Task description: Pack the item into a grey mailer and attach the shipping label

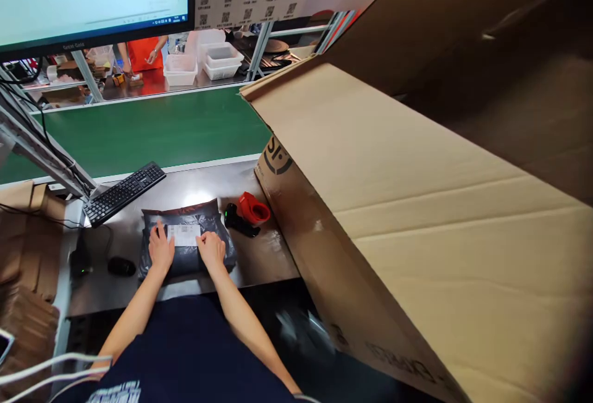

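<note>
A dark plastic mailer bag lies flat on the grey worktable in front of me. A white label is stuck on its top. My left hand rests flat on the bag at the label's left edge, fingers stretched out. At the label's right edge my right hand presses down on the bag with its fingers slightly curled. Neither hand holds anything.
A red and black handheld scanner lies just right of the bag. A black keyboard and mouse sit to the left, a monitor above. A large cardboard box fills the right side. Beyond runs a green conveyor belt, where another person in orange stands.
</note>
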Motion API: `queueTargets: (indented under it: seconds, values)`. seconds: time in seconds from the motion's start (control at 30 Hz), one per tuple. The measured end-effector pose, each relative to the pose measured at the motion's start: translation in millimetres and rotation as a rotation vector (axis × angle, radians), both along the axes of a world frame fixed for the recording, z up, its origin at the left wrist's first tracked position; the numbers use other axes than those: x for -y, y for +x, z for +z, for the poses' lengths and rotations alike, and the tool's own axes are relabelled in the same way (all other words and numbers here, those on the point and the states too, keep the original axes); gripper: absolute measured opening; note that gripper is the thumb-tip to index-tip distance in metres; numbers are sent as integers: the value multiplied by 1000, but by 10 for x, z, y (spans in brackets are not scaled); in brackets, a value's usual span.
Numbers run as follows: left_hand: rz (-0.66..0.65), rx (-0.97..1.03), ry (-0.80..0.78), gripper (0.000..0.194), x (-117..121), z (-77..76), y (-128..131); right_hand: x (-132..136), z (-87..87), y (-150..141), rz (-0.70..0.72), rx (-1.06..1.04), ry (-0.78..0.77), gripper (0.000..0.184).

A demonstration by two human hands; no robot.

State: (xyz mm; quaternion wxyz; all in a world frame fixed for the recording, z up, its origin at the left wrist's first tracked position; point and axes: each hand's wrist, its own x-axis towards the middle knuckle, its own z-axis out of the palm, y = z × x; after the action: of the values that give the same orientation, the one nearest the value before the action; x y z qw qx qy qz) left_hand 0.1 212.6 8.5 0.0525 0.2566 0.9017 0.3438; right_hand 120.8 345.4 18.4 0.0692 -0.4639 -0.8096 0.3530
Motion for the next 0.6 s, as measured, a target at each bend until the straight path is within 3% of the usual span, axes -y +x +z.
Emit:
queueTargets:
  seconds: [0.07,0.13,0.2,0.27,0.43,0.5,0.6]
  values:
    - [-91,-57,87,71,-31,-22,22,74,-23,-1,49,-29,173,44]
    - [-322,-85,163,63,-81,-85,42,129,-93,-41,225,-69,325,58]
    - [-490,-85,125,59,-117,-171,54,133,-195,-76,447,-48,348,59]
    - [-496,-100,34,58,-104,-248,54,79,-300,-58,521,41,302,60]
    - [-130,-32,-205,71,105,-269,-69,-209,-405,90,234,191,107,80]
    - [22,141,-181,74,171,-227,-203,-354,-357,38,89,119,-12,96]
    - [163,327,-71,85,197,-165,-474,-598,-233,-105,-238,-89,-231,113]
